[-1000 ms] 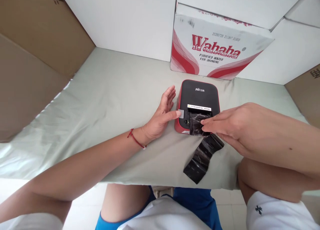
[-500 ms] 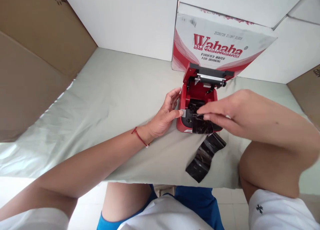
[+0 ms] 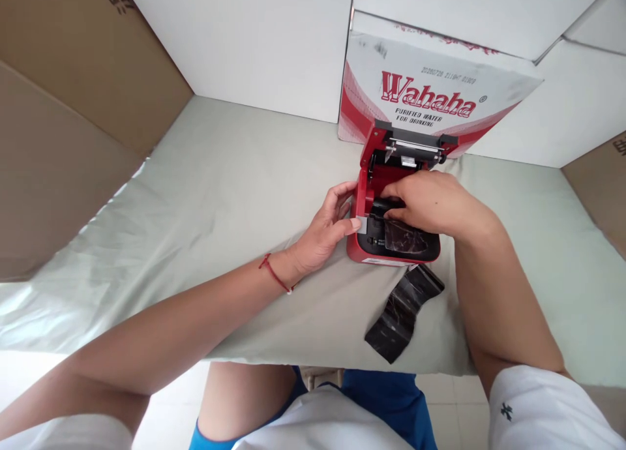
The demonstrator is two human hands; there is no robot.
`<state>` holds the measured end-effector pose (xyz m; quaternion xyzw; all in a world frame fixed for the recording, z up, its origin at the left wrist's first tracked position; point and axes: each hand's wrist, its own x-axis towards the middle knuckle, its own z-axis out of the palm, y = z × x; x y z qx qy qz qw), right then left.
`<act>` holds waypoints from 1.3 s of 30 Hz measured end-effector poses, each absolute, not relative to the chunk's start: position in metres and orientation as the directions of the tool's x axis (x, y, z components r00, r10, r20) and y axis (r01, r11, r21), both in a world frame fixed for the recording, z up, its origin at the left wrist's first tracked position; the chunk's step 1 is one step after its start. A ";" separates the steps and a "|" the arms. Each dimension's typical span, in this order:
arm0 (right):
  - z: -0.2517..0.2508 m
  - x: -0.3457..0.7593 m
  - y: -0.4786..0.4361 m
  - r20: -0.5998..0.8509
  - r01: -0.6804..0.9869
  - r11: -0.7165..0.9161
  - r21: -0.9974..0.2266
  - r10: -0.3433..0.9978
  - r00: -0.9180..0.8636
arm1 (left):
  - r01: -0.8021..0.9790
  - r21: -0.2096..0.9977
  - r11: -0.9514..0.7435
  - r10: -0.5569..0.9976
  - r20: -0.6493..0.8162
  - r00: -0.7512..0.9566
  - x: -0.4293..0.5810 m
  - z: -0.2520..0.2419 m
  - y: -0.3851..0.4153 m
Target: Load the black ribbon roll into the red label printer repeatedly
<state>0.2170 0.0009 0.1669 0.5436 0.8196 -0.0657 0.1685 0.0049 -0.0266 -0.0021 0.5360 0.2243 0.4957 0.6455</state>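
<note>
A red label printer [image 3: 353, 244] sits on the cloth with its lid [image 3: 415, 140] raised. My left hand [image 3: 328, 231] grips the printer's left side, thumb on a grey tab at the front corner and fingers along the outer wall. Inside the body is a roll of black marbled label strip [image 3: 384, 207], its loose end [image 3: 405, 237] lying over the front edge. My right hand [image 3: 428, 201] reaches into the printer, thumb and fingers closed on the roll; some fingertips are hidden. A separate wavy piece of black strip [image 3: 403, 313] lies on the cloth in front.
Behind the printer stands a white and red water carton [image 3: 440, 65], close to the raised lid. White panels [image 3: 254, 39] line the back. Brown cardboard boxes [image 3: 73, 124] bound the left, and another is at the right edge. A pale green cloth [image 3: 244, 176] covers the table.
My right hand has moved from above the strip's loose end deeper into the printer, onto the roll. The strip's end now lies flatter and further right. My left hand keeps its hold.
</note>
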 end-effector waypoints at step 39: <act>0.209 0.300 -0.118 -0.125 0.745 0.436 -0.504 0.817 -0.562 | -0.422 0.905 0.048 0.894 0.149 0.422 0.008 0.008 -0.031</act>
